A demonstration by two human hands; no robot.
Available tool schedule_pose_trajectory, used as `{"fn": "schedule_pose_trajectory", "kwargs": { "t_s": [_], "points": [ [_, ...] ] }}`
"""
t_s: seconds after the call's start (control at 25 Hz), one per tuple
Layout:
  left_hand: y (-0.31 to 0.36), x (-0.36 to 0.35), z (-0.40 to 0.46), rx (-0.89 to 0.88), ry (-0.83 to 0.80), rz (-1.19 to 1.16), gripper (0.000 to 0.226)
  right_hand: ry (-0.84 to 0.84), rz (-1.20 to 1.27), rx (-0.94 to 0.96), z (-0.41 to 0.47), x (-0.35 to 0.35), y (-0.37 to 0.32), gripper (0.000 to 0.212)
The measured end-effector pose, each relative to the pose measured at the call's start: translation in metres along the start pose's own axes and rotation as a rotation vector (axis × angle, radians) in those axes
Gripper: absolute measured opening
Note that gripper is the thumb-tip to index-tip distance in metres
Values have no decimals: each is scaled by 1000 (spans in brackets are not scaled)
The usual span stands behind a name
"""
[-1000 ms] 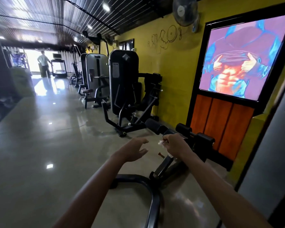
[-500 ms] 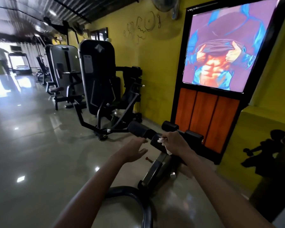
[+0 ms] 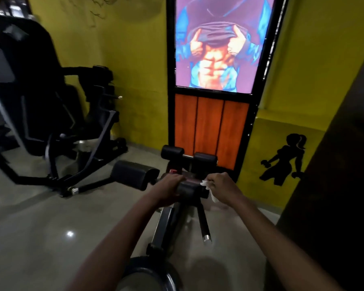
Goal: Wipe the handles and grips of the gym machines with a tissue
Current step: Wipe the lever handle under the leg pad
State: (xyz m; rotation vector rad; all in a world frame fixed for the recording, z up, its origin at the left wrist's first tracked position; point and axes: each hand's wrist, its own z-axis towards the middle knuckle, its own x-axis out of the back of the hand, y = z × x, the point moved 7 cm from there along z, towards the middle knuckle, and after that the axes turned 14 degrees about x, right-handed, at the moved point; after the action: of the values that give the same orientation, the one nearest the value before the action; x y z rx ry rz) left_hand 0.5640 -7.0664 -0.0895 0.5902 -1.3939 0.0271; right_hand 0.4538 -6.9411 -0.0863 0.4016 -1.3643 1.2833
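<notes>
Your right hand (image 3: 221, 186) pinches a white tissue (image 3: 208, 189) against the right end of the black roller pad (image 3: 190, 189), fingers curled round the crumpled paper. Your left hand (image 3: 169, 189) grips the pad's left end, fingers wrapped over its top. A second roller pad (image 3: 133, 174) sits just left of the left fingers (same axle); two more pads (image 3: 188, 155) lie beyond. Below the fingers, a black handle bar (image 3: 202, 219) angles toward the floor (image 3: 40, 227).
</notes>
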Motion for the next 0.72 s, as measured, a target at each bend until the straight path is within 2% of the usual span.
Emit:
{"fn": "schedule_pose_trajectory", "kwargs": {
  "t_s": [0.16,0.32,0.56,0.72],
  "points": [
    [-23,-38,65,-108,-77,-15,46,29,-5,-170,13,-34,44,17],
    [-37,-84,94,-121,-124,-10,51,-3,44,-316,11,-82,87,31],
    [-65,-140,125,-161,-98,65,60,22,129,-379,22,-146,126,35],
    [-80,-185,151,-244,-11,188,62,-48,49,-379,27,-195,158,35]
  ]
}}
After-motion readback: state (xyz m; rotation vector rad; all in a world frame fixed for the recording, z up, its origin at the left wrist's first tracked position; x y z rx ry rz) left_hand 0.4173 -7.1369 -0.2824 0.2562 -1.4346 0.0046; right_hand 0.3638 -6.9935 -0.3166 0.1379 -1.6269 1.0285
